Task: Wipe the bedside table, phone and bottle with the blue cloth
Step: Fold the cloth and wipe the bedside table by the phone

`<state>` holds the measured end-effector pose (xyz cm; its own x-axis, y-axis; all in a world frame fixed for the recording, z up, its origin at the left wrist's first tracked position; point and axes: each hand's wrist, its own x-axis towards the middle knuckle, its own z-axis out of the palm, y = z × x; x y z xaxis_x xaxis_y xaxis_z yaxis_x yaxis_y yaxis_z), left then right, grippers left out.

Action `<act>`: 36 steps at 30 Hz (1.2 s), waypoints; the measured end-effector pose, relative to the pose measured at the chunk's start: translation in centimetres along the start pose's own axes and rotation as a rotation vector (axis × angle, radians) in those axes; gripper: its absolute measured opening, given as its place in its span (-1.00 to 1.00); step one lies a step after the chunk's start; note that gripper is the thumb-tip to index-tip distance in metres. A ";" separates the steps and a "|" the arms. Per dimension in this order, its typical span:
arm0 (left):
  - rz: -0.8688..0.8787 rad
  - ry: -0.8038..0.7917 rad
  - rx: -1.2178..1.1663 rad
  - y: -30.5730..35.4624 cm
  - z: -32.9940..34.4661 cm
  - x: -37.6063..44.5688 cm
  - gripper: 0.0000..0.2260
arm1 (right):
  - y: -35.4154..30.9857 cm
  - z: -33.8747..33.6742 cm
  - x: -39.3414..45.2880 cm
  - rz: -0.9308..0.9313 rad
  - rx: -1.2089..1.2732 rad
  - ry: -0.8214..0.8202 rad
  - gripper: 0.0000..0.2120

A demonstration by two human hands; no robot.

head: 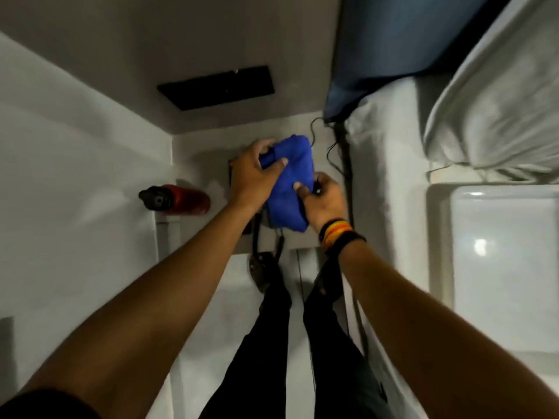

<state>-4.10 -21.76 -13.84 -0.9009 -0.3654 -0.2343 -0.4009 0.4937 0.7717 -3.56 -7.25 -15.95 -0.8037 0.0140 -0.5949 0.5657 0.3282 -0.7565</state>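
Both my hands hold the blue cloth point(290, 176), bunched up above the grey bedside table point(205, 149). My left hand point(257, 176) grips its upper left part. At the cloth's lower right edge my right hand point(325, 201) pinches it, and a small dark edge shows at the fingertips. Whether the phone is wrapped inside the cloth is hidden. The red bottle point(178, 199) with a black cap stands at the table's left side, apart from both hands.
A black cable point(314, 128) runs over the table's right back corner toward the bed point(393, 176) with white sheets and pillow point(490, 116). A black panel point(216, 86) sits on the wall behind. My legs in dark trousers point(272, 328) stand before the table.
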 end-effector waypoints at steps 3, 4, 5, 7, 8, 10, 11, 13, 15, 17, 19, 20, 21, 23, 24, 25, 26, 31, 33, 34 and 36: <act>-0.121 0.018 -0.048 -4.8 -0.7 2.3 -0.65 | 1.2 4.5 3.4 0.058 -0.070 -0.023 -0.79; -0.188 0.020 -0.073 -6.4 -0.6 2.5 -0.64 | 1.6 5.5 4.1 0.078 -0.118 -0.038 -0.74; -0.266 0.021 -0.072 -7.5 -0.6 2.3 -0.64 | 2.2 6.2 4.6 0.085 -0.195 -0.051 -0.71; -0.395 0.041 -0.035 -10.1 0.1 0.8 -0.64 | 3.3 7.0 4.8 0.020 -0.411 -0.036 -0.65; -0.442 0.044 -0.019 -11.3 0.5 -0.6 -0.65 | 3.8 7.3 4.6 -0.056 -0.504 0.000 -0.59; -0.497 -0.003 -0.015 -13.1 1.6 -4.1 -0.66 | 4.2 8.0 4.2 -0.295 -0.629 0.077 -0.43; -0.476 -0.033 -0.001 -13.8 2.2 -5.8 -0.66 | 4.0 8.3 4.2 -0.430 -0.698 0.089 -0.37; -0.346 -0.070 0.085 -15.5 3.9 -8.1 -0.61 | 3.8 9.7 5.3 -0.632 -0.868 0.022 -0.33; -0.253 -0.089 0.239 -16.4 5.6 -8.9 -0.45 | 4.8 11.0 6.8 -0.667 -0.974 -0.090 -0.33; -0.212 -0.067 0.319 -16.8 6.6 -8.6 -0.39 | 6.0 11.6 7.7 -0.653 -1.016 -0.107 -0.34; -0.166 -0.012 0.376 -17.1 6.9 -8.0 -0.50 | 7.1 11.7 7.7 -0.670 -1.006 -0.082 -0.38; -0.132 0.024 0.410 -17.4 6.9 -7.9 -0.61 | 7.7 11.6 7.3 -0.687 -0.987 -0.081 -0.40; -0.098 0.060 0.442 -17.6 6.8 -7.7 -0.73 | 8.5 11.5 6.6 -0.699 -0.966 -0.086 -0.41; -0.032 0.106 0.473 -18.1 6.6 -7.7 -0.85 | 11.0 10.6 4.4 -0.684 -0.916 -0.117 -0.38; -0.038 0.100 0.484 -18.3 6.5 -7.8 -0.85 | 12.6 10.0 3.0 -0.661 -0.895 -0.155 -0.32; -0.063 0.078 0.507 -18.1 6.4 -8.0 -0.78 | 14.0 9.1 1.5 -0.638 -0.892 -0.198 -0.24; -0.083 0.047 0.534 -18.0 6.4 -8.0 -0.69 | 15.7 8.1 0.1 -0.623 -0.913 -0.241 -0.15; -0.061 -0.082 0.578 -17.2 5.5 -7.7 -0.23 | 20.2 2.1 -4.4 -0.529 -1.016 -0.375 -0.12; -0.005 -0.132 0.600 -17.2 4.8 -7.6 -0.06 | 18.4 1.1 -4.5 -0.513 -0.918 -0.275 -0.20; 0.046 -0.151 0.625 -17.2 4.4 -7.5 0.00 | 16.6 1.1 -4.1 -0.524 -0.831 -0.206 -0.23; 0.165 -0.209 0.691 -17.4 3.9 -6.9 0.05 | 11.9 1.9 -2.1 -0.519 -0.695 -0.077 -0.26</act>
<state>8.48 -24.73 -27.94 -0.9438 -0.1195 -0.3081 -0.2085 0.9386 0.2748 5.24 -5.20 -24.24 -0.8999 -0.3527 -0.2566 -0.1297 0.7781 -0.6146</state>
